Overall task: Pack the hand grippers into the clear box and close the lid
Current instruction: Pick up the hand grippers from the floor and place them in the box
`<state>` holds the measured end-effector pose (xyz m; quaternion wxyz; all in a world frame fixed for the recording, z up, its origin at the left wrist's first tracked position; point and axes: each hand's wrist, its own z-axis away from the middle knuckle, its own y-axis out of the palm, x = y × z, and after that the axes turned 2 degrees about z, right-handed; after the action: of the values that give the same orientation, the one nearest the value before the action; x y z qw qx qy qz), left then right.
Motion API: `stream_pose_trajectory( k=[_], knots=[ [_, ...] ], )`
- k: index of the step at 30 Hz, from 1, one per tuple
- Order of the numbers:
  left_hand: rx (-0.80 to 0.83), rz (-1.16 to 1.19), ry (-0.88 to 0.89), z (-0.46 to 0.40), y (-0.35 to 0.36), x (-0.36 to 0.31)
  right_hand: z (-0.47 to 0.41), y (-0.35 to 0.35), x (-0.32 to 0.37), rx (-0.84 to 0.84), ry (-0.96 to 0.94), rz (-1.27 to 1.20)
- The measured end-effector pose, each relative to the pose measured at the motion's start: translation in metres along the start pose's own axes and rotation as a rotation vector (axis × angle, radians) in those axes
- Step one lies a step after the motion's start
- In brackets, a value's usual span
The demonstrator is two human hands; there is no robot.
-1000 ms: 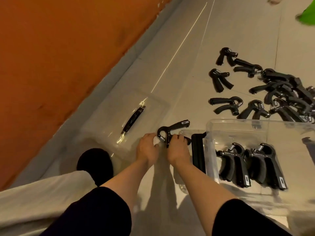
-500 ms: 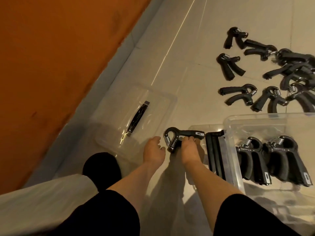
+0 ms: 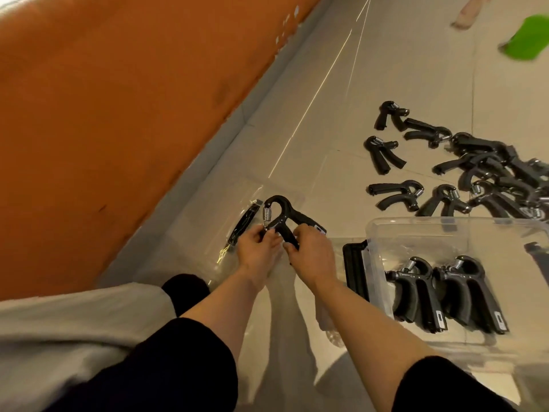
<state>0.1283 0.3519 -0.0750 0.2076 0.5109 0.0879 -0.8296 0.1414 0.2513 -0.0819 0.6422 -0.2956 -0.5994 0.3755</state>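
Tiled floor (image 3: 341, 93), hand gripper (image 3: 282, 217) in both hands' grip, left hand (image 3: 257, 252), right hand (image 3: 312, 255)

Your hands meet at centre frame, with bare tile floor (image 3: 335, 120) open above them toward the top of the frame. At right, the clear box (image 3: 375, 233) wall and its black latch (image 3: 355, 269) block a sideways reach. Loose hand grippers (image 3: 487, 171) crowd the upper right floor. The orange wall (image 3: 118, 99) closes the left.
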Motion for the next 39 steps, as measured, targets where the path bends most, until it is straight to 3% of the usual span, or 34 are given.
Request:
stream_pose_trajectory(
  k=[4,7,17,23,27,31,36,39],
  knots=[
    [0.057,-0.042,0.129,0.020,0.007,-0.026,0.007,-0.046,0.001,-0.224,-0.106,-0.009],
    [0.160,-0.039,0.170,0.044,0.030,-0.041,0.015,-0.085,-0.019,-0.277,-0.039,0.104],
    [0.465,-0.190,0.141,0.131,0.133,-0.028,0.093,-0.195,-0.130,-0.223,0.179,0.040],
    [0.501,-0.257,0.016,0.155,0.172,0.023,0.130,-0.196,-0.195,-0.114,0.276,0.087],
    [0.398,-0.293,-0.023,0.151,0.180,0.050,0.135,-0.183,-0.214,-0.021,0.327,0.073],
    [0.260,-0.581,0.218,0.143,0.181,0.061,0.121,-0.175,-0.222,0.038,0.400,0.041],
    [0.348,-0.976,0.503,0.147,0.180,0.077,0.102,-0.169,-0.230,0.127,0.480,0.027],
    [0.284,-1.191,0.656,0.144,0.182,0.076,0.094,-0.168,-0.236,0.176,0.528,0.056]
  ],
)
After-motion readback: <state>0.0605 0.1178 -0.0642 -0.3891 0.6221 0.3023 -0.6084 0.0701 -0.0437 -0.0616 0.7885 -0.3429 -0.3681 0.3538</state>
